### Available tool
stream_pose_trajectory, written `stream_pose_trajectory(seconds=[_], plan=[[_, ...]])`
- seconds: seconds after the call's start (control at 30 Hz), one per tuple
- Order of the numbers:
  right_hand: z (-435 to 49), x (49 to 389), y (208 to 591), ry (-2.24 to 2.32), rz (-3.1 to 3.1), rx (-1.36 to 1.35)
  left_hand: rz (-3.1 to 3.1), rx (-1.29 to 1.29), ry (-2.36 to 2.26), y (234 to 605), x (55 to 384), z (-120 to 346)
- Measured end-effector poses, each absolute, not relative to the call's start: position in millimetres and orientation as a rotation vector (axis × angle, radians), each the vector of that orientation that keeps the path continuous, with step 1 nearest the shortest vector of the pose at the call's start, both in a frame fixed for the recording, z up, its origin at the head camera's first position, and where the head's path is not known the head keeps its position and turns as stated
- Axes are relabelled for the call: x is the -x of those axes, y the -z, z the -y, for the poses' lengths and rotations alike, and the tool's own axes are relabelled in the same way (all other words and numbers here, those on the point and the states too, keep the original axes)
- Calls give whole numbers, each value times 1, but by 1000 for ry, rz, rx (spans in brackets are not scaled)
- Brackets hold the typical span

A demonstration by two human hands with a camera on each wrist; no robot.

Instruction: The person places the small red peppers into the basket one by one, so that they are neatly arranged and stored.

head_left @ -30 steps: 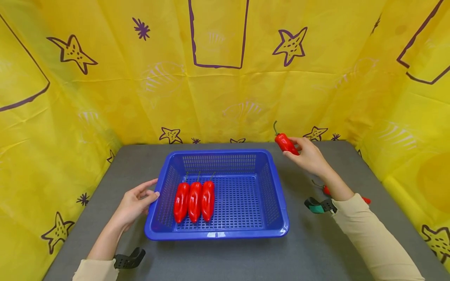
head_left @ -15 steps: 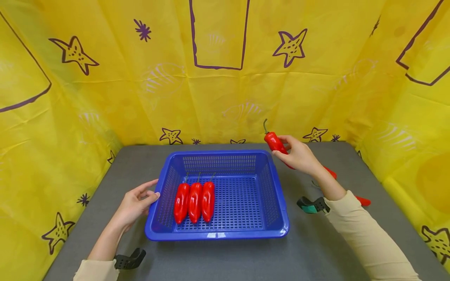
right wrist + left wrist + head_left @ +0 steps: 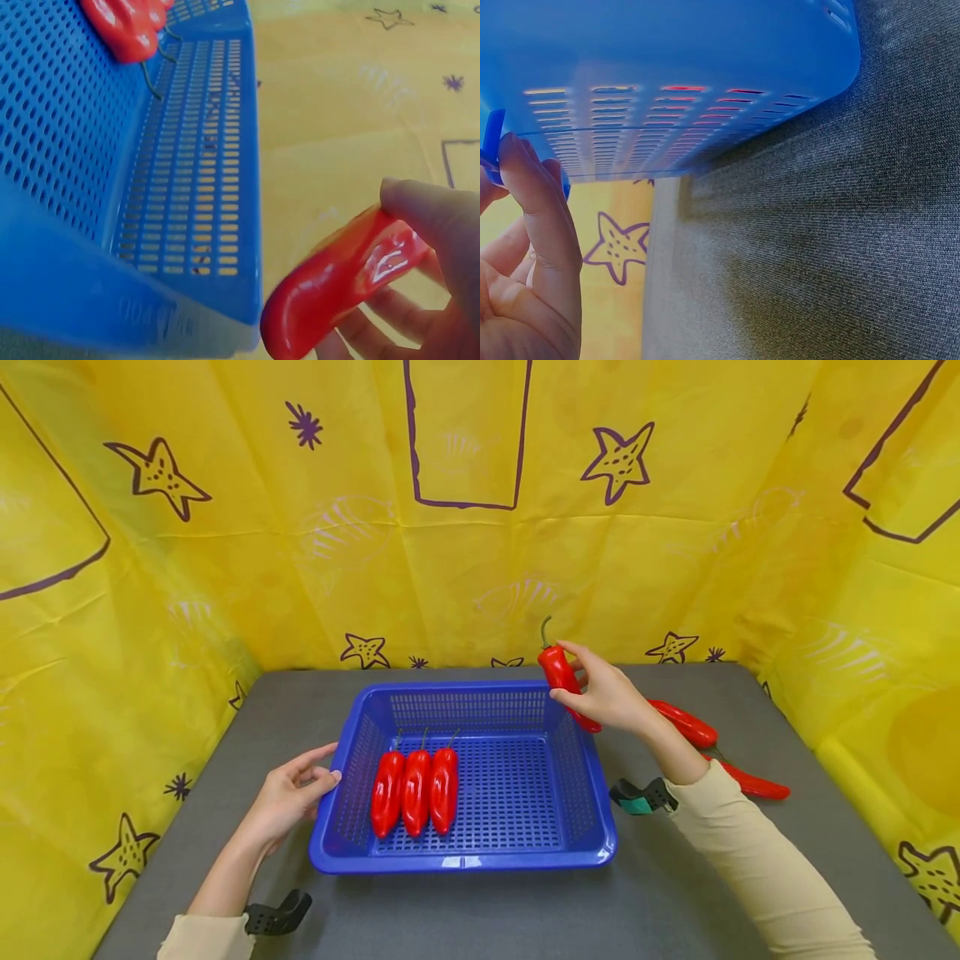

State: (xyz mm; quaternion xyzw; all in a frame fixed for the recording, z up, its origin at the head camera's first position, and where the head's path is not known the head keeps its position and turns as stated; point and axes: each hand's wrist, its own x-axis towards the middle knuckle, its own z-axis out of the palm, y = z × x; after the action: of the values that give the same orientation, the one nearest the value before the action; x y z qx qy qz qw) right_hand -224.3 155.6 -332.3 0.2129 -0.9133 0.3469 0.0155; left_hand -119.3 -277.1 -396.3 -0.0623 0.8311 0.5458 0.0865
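Note:
In the head view my right hand (image 3: 603, 693) grips a red chili pepper (image 3: 558, 670) between thumb and fingers. The pepper tilts, green stem up, over the back right corner of a blue plastic basket (image 3: 461, 861). Its rounded tip shows outside the basket wall in the right wrist view, where the pepper (image 3: 330, 289) is apart from the rim. My left hand (image 3: 285, 797) holds the basket's left rim; in the left wrist view its fingers (image 3: 544, 202) curl at the rim edge. Inside the basket, three red peppers (image 3: 416, 789) lie side by side at the left, stems pointing away.
Two more red peppers lie on the grey table (image 3: 480, 918) right of the basket: one pepper (image 3: 686, 724) behind my right forearm, the other pepper (image 3: 757, 783) partly hidden by the sleeve. A yellow patterned cloth (image 3: 480, 560) walls the table at the back and sides.
My right hand has moved left with the pepper, from right of the basket to over its back right corner. The two table peppers show more. Left hand and basket have stayed put.

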Motion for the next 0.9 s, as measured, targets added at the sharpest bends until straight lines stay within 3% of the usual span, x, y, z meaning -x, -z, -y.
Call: stream_pose_trajectory(seconds=[0.9], plan=[[-106, 225, 346, -1141, 2989, -689, -2468, 185, -1614, 397, 120, 278]])
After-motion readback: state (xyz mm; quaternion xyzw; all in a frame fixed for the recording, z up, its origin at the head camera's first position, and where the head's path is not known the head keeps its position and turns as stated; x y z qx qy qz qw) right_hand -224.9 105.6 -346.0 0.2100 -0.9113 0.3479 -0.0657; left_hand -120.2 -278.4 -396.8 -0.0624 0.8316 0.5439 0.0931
